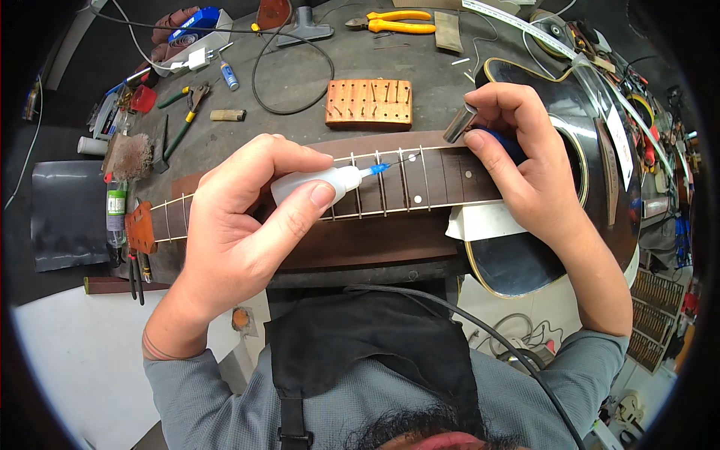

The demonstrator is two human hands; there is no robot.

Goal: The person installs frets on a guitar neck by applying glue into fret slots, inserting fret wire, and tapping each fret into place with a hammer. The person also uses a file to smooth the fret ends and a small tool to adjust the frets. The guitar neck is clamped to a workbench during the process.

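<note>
A black-bodied acoustic guitar (pixel 517 262) lies on the bench, its fretboard (pixel 390 191) stretching to the left. My left hand (pixel 240 217) is closed around a white squeeze bottle (pixel 321 182) with a blue needle tip (pixel 377 169). The thin needle points right, over the fretboard near a silver fret (pixel 425 180). Bare slots show in the board just right of that fret. At the body end, my right hand (pixel 529 157) grips a hammer-like tool (pixel 459 124) with a silver cylindrical head and a dark blue part; the fingers hide much of it.
Behind the neck sits a wooden block (pixel 367 116) with holes and small wire pieces. Yellow-handled cutters (pixel 394 21), a looped black cable (pixel 259 75) and green-handled pliers (pixel 187 116) lie farther back. White paper (pixel 484 223) is tucked under the neck. A spray bottle (pixel 116 210) stands by the headstock (pixel 140 227).
</note>
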